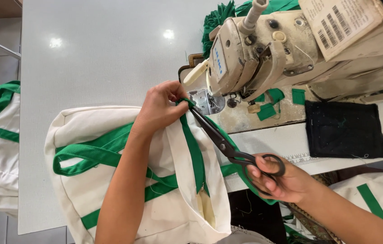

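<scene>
Black scissors (227,144) in your right hand (282,178) run diagonally, tips up-left at the green strap (193,144) pinched by your left hand (160,106) on the cream bag (110,180).

Your left hand (160,106) hides where the scissors' (227,147) tips meet the green strap (193,149). The sewing machine (291,45) runs off the right edge, and the needle is too small to tell.
</scene>
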